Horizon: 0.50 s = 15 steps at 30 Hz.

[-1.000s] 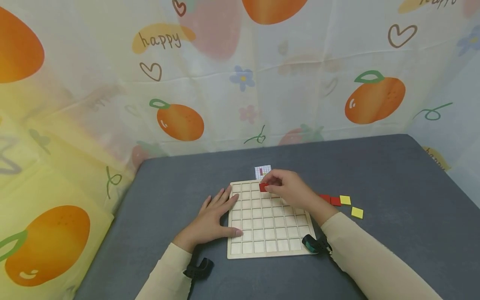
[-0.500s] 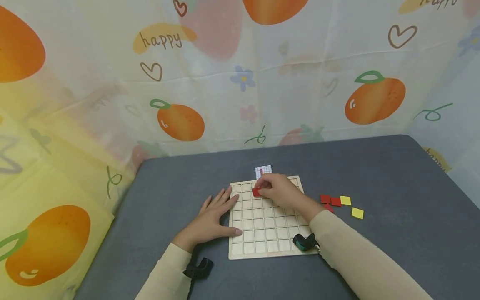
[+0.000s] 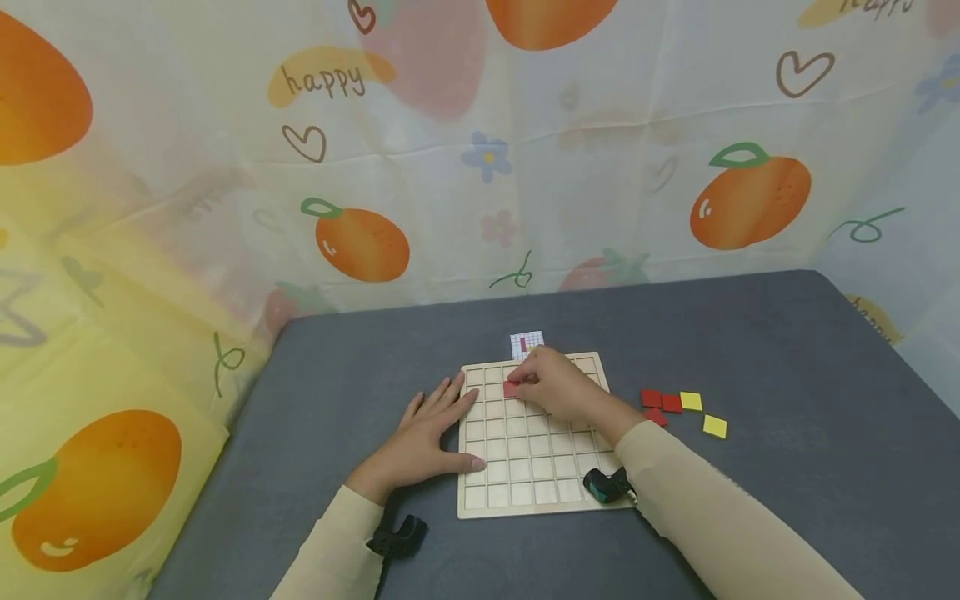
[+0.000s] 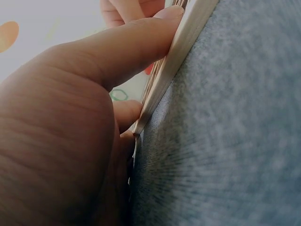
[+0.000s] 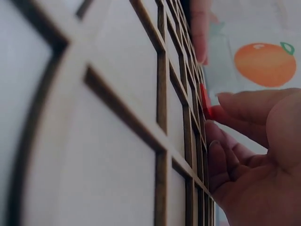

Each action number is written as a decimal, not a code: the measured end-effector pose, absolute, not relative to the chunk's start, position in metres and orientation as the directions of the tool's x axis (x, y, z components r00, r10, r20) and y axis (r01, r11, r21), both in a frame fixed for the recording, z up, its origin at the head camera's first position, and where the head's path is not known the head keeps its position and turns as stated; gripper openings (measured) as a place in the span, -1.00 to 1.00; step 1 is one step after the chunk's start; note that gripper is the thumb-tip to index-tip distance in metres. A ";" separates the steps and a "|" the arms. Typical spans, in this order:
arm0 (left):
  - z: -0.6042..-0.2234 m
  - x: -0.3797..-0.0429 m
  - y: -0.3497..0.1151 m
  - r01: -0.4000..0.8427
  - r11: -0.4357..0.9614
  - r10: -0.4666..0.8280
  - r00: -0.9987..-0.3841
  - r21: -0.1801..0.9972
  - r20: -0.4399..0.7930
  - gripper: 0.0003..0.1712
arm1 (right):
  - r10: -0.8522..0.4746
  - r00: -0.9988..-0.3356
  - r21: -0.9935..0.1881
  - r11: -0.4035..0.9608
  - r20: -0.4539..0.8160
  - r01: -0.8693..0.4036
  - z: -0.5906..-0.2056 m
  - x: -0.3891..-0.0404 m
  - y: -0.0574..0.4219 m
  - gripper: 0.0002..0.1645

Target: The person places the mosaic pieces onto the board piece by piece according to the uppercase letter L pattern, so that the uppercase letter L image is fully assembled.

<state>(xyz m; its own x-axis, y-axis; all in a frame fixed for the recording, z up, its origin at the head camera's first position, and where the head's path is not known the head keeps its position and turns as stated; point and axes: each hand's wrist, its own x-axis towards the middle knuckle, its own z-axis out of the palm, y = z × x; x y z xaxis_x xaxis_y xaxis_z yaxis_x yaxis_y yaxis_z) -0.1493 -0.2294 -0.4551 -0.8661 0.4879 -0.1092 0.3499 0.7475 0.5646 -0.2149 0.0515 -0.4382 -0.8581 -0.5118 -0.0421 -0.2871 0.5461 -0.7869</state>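
A wooden grid board (image 3: 517, 471) lies on the dark grey table. My left hand (image 3: 412, 446) rests along its left edge, fingers spread and straight, the thumb over the frame; the thumb (image 4: 127, 52) is close in the left wrist view. Over the board's upper part, my right hand (image 3: 558, 383) pinches a square red tile (image 3: 511, 389) at a cell in the second row from the far edge. In the right wrist view the red tile (image 5: 205, 101) stands at the fingertips against the grid. Whether it sits fully down in the cell is hard to tell.
Right of the board lie three loose red tiles (image 3: 651, 398) and two yellow tiles (image 3: 715, 427). A small printed grid card (image 3: 527, 342) lies just beyond the far edge, partly behind my right hand. A patterned cloth (image 3: 585, 183) hangs behind the table.
My right hand has moved left and slightly nearer with the red tile, from the first row to the second, and the tile now lies flatter. The left hand has stayed still.
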 end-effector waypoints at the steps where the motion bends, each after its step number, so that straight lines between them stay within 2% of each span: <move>1: -0.455 -0.149 -0.230 0.348 0.749 0.486 -0.867 0.565 -0.110 0.27 | -0.521 -0.853 -0.786 0.545 -0.046 -0.290 -0.438 -0.215 0.051 -0.69; 8: -0.458 -0.150 -0.230 0.345 0.749 0.481 -0.870 0.565 -0.107 0.28 | -0.533 -0.844 -0.792 0.543 -0.068 -0.279 -0.436 -0.214 0.053 -0.60; 15: -0.459 -0.150 -0.229 0.346 0.753 0.478 -0.872 0.559 -0.104 0.28 | -0.545 -0.838 -0.875 0.410 -0.008 -0.259 -0.428 -0.211 0.070 -0.35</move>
